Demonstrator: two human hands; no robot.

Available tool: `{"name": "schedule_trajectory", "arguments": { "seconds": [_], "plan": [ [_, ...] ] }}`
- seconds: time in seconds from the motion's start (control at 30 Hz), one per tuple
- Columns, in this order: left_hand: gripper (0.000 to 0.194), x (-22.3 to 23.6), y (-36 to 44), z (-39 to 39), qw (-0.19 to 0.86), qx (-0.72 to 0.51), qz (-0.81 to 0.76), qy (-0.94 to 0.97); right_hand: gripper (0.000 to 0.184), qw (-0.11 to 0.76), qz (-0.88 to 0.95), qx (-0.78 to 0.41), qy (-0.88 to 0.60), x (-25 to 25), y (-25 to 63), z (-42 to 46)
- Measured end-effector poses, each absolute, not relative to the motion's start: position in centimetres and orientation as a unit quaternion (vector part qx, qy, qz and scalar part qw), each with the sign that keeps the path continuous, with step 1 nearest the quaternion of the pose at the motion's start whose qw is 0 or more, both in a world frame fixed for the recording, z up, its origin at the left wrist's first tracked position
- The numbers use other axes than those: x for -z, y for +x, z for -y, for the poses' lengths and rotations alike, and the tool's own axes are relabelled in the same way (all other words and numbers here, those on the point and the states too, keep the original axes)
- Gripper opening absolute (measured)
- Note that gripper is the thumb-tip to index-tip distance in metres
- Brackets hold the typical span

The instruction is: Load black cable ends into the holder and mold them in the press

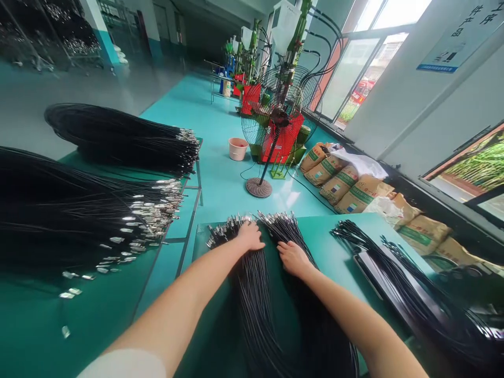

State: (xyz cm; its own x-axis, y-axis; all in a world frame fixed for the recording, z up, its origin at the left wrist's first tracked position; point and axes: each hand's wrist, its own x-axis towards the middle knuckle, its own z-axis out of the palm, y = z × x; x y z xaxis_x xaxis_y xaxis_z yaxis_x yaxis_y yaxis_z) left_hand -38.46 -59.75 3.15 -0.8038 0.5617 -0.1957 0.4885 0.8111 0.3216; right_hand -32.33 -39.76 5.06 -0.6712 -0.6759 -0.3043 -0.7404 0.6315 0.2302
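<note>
A thick bundle of black cables (258,294) with silver metal ends lies lengthwise on the green table (338,257) in front of me. My left hand (250,235) rests on top of the bundle near its metal tips (226,228), fingers curled down over the cables. My right hand (290,257) presses on a second fan of cables (285,226) just to the right, fingers bent into the strands. Both forearms reach forward from the bottom of the view.
More black cable bundles lie on the table at the left (90,210) and far left (126,136). Another cable bunch (397,278) lies over a dark tray at the right. A standing fan (275,115), pink bucket (238,148) and stacked sacks (346,181) stand on the floor beyond.
</note>
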Motion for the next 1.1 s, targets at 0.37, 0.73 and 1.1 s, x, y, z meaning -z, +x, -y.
{"name": "schedule_trajectory", "arguments": {
  "seconds": [0.37, 0.73, 1.1],
  "plan": [
    [0.047, -2.1, -38.4, 62.4, 0.043, -0.205, -0.947, 0.244, 0.032, 0.102, -0.896, -0.152, -0.404, -3.8, -32.5, 40.9],
    [0.037, -5.2, -27.3, 77.3, -0.089, -0.252, -0.949, 0.164, 0.034, 0.169, -0.924, -0.09, -0.331, -4.9, -33.9, 41.8],
    [0.071, -2.0, -15.3, 106.2, -0.107, 0.081, -0.991, -0.024, 0.04, 0.176, -0.947, 0.066, -0.26, -13.7, -29.7, 46.8]
  ]
}}
